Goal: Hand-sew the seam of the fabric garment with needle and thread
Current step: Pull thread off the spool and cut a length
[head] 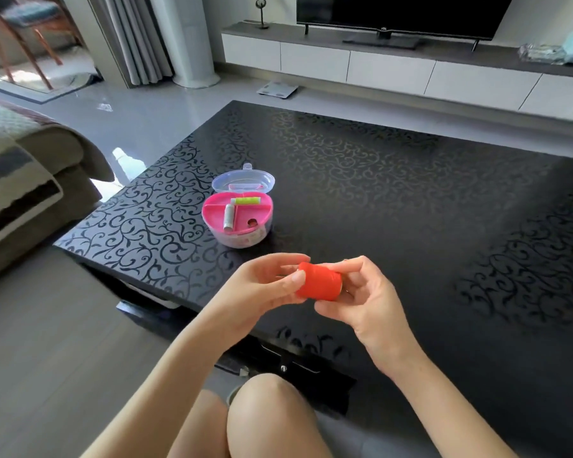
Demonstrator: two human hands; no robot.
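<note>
A red spool of thread [318,281] is held between both hands above the near edge of the black table. My left hand [262,289] grips its left end with thumb and fingers. My right hand [361,295] holds its right end, fingers curled round it. A pink sewing kit box [212,206] with its clear lid [245,178] flipped open stands on the table beyond the hands. Inside lie a green spool [247,201] and a white spool [229,218]. No needle or garment shows.
The black patterned coffee table [411,200] fills the middle. A sofa [24,180] is at the left. A white TV cabinet [394,66] with a television [401,13] stands behind. My knees [268,414] are at the bottom, close to the table's edge.
</note>
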